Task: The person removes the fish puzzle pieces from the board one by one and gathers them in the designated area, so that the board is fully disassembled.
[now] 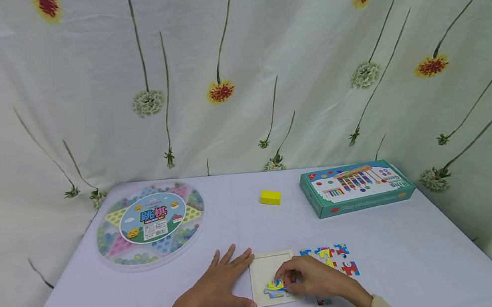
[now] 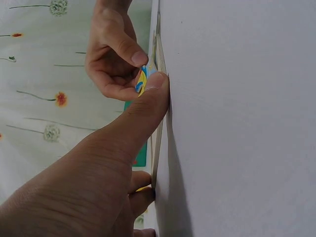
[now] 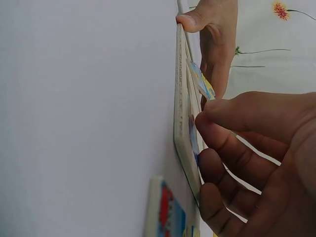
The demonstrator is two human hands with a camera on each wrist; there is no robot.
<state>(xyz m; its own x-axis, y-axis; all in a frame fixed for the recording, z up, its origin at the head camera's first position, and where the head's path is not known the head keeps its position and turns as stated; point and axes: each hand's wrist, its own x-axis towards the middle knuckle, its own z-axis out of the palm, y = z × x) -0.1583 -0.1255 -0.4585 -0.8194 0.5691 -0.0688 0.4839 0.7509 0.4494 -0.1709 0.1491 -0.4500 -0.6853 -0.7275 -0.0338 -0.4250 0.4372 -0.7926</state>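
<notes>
A shallow pale wooden puzzle tray (image 1: pixel 262 264) lies before me. My left hand (image 1: pixel 223 281) is spread at its left side, fingertips near the top left corner and thumb at the bottom left; the fingers look straight. Over the tray's lower part my right hand (image 1: pixel 310 277) pinches a yellow and blue jigsaw piece (image 3: pixel 201 81) between thumb and fingers. That piece is tilted, one end raised from the tray in the right wrist view. Another piece lies in the tray beneath the right fingers, mostly hidden.
Several loose jigsaw pieces (image 1: pixel 349 268) lie right of the tray, and one red and blue piece (image 3: pixel 168 212) sits near its lower right corner. Farther back are a yellow block (image 1: pixel 270 197), a green game box (image 1: pixel 358 189) and a round marble-game board (image 1: pixel 152 223).
</notes>
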